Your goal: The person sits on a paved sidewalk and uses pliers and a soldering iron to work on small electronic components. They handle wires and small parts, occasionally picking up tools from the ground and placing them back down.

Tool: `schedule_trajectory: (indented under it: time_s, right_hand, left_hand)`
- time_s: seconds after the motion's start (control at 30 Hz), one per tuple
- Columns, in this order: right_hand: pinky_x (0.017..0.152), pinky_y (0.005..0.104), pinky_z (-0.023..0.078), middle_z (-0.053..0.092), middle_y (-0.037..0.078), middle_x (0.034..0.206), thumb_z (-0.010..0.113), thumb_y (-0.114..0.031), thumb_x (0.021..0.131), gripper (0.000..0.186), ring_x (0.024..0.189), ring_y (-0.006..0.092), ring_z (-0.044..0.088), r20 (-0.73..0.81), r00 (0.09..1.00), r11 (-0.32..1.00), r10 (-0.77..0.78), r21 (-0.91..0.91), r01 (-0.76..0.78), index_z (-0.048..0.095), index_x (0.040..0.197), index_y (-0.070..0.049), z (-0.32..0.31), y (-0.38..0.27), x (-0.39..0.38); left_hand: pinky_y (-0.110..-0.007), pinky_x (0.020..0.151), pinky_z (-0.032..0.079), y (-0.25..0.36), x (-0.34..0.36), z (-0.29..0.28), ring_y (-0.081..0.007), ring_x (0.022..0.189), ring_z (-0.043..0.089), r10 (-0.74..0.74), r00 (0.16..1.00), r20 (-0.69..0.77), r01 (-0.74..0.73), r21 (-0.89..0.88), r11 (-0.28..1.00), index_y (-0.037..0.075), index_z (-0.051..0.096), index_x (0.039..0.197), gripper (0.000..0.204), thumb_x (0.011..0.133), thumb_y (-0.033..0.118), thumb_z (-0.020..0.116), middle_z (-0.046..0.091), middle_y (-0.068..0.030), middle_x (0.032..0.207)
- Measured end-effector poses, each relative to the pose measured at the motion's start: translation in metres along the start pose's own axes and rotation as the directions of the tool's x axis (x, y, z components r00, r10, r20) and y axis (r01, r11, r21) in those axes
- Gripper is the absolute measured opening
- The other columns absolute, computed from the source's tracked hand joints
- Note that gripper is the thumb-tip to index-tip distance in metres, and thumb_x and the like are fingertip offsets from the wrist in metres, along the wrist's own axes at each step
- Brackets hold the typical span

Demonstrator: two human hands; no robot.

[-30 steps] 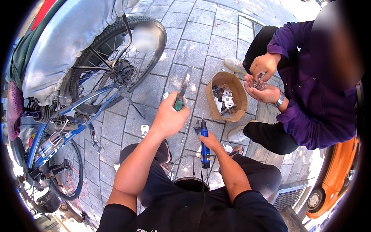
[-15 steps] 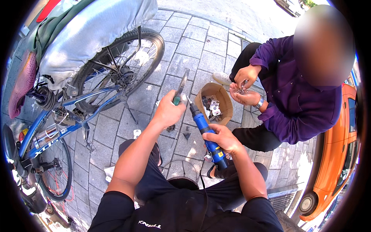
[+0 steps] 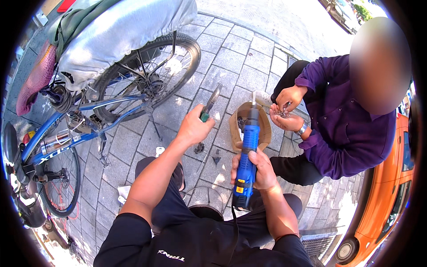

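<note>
My left hand (image 3: 195, 127) is closed round a metal, pliers-like tool (image 3: 212, 100) with a green grip; its steel end points away from me. In my right hand (image 3: 262, 171) is a straight blue corded power tool (image 3: 247, 153), its fingers wrapped round the body. The slim pale tip of that tool points up and away, over the cardboard box (image 3: 264, 135), and stands apart from the pliers-like tool. White and dark parts inside the box are partly hidden behind the power tool.
To the right a person in a purple shirt (image 3: 336, 142) crouches, fingering small metal pieces (image 3: 283, 114) in one palm. A blue bicycle (image 3: 84, 140) stands at the left on grey paving (image 3: 222, 42). Dark scraps (image 3: 216, 159) lie between my knees. An orange car (image 3: 382, 187) is at far right.
My right hand has swung the power tool upright and away from the pliers-like tool, so its tip now points past the box. My left hand keeps its hold. The whole view has shifted slightly.
</note>
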State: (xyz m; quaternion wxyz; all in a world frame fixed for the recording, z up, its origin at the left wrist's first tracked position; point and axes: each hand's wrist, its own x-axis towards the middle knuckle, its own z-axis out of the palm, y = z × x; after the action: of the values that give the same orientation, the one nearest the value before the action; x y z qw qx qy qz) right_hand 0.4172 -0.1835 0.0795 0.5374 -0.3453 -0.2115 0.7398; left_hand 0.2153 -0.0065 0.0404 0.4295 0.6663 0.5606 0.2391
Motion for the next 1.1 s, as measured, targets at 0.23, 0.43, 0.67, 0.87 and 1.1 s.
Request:
schedule_trajectory:
  time_s: [0.23,0.43,0.67,0.87,1.1]
  right_hand:
    - [0.064,0.0437,0.065,0.062,0.020,0.107,0.064,-0.050,0.104,0.064,0.077,0.0294,0.073,0.017,0.995,0.994,-0.101,0.032,0.101,0.040,0.143,-0.005,0.025,-0.006,-0.013]
    - [0.065,0.0385,0.063,0.064,0.014,0.109,0.065,-0.037,0.105,0.070,0.081,0.0242,0.072,0.118,0.993,0.999,0.016,-0.034,-0.012,0.032,0.159,-0.006,0.023,-0.007,-0.012]
    - [0.066,0.0367,0.062,0.063,0.013,0.110,0.066,-0.041,0.106,0.076,0.081,0.0215,0.071,0.124,0.992,0.993,0.033,-0.118,-0.019,0.028,0.162,-0.006,0.027,-0.013,-0.014]
    - [0.066,0.0358,0.062,0.062,0.013,0.110,0.065,-0.040,0.107,0.076,0.081,0.0205,0.071,0.125,0.991,0.990,0.056,-0.133,-0.039,0.026,0.164,-0.006,0.027,-0.014,-0.015]
    - [0.065,0.0359,0.062,0.063,0.012,0.109,0.064,-0.039,0.108,0.075,0.080,0.0202,0.071,0.117,0.991,0.987,0.071,-0.150,-0.053,0.027,0.164,-0.006,0.028,-0.017,-0.014]
  left_hand:
    - [-0.045,0.079,0.052,0.006,0.000,0.001,-0.0364,0.084,0.067,0.028,1.000,0.000,-0.028,0.014,1.000,0.000,0.061,0.103,0.037,0.090,0.033,0.074,0.068,-0.0188,0.088]
    - [-0.046,0.074,0.051,0.005,-0.001,0.001,-0.0349,0.079,0.064,0.032,0.998,-0.060,-0.031,0.020,0.999,0.003,0.058,0.103,0.030,0.091,0.025,0.073,0.065,-0.0170,0.083]
    - [-0.053,0.078,0.051,0.005,-0.004,-0.006,-0.0492,0.089,0.068,0.022,0.997,-0.077,-0.011,0.140,0.990,0.004,0.052,0.103,0.028,0.088,0.018,0.070,0.068,-0.0245,0.086]
    - [-0.053,0.076,0.051,-0.002,-0.007,-0.009,-0.0487,0.086,0.066,0.074,0.993,-0.096,-0.055,0.187,0.981,0.005,0.053,0.104,0.027,0.087,0.016,0.070,0.067,-0.0231,0.084]
    - [-0.056,0.080,0.051,0.006,-0.012,-0.014,-0.0506,0.092,0.068,0.029,0.996,-0.080,-0.012,0.210,0.978,0.006,0.055,0.106,0.027,0.085,0.016,0.070,0.070,-0.0248,0.088]
